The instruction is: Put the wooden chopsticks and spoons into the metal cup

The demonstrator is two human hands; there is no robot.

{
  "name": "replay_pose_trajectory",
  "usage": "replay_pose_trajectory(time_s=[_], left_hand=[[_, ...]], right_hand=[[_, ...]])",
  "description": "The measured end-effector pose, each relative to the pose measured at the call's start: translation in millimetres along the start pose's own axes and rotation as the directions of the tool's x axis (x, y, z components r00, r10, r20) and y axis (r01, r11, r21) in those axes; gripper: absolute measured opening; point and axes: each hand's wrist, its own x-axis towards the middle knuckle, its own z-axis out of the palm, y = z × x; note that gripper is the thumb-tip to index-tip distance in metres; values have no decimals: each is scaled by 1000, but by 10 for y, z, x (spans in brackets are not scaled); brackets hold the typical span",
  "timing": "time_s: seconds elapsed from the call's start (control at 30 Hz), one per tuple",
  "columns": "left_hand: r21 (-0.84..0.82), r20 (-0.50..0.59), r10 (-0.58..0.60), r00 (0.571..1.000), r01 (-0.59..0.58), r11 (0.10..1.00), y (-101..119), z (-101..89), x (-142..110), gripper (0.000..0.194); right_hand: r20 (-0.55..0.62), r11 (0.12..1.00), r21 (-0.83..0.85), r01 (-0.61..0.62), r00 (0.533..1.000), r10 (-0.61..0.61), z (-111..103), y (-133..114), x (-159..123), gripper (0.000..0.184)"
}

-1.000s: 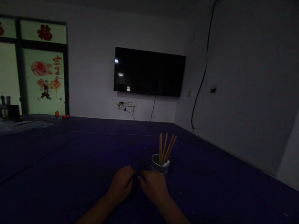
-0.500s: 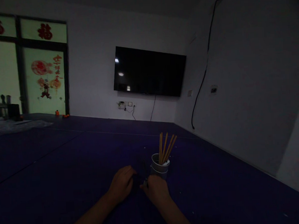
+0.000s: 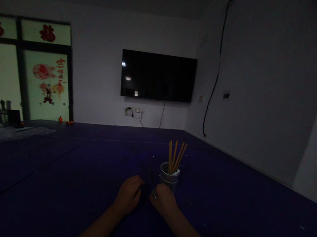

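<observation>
My right hand (image 3: 165,200) is closed around a slim dark pen (image 3: 150,177). Its shaft points up and away from the hand, and a shiny silver part shows by the thumb. Just behind that hand stands a grey metal cup (image 3: 169,180), upright, with several yellow wooden pencils (image 3: 174,158) and a small white item in it. To the left, my left hand (image 3: 128,194) lies low over the dark blue tabletop (image 3: 79,194), fingers bent forward and a gap between them and the thumb. Nothing can be seen in it, though its fingertips fade into shadow.
Small white specks are scattered on the tabletop around the cup. At the far left lie clear plastic sheeting (image 3: 19,132), a dark box (image 3: 4,117) and small orange items (image 3: 60,119). A television (image 3: 158,75) hangs on the far wall, and a black cable (image 3: 213,90) runs down the right wall.
The pen shows as a distinct line beside my right hand, where before only a faint dark blur was visible. That hand has shifted very slightly; my left hand has stayed put.
</observation>
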Motion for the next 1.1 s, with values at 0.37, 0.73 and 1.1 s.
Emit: replay_pose_trajectory(time_s=[0.37,0.73,1.1], left_hand=[[101,-59,-169,984,174,980,36,-12,68,25],[-11,-131,-56,990,55,998,76,-23,68,27],[160,-178,64,982,-36,987,44,-17,58,30]], right_hand=[[9,970,220,100,995,-104,-67,-59,51,11],[-53,918,280,282,959,-278,-67,-100,14,9],[-323,871,323,371,908,-267,-88,-58,14,29]])
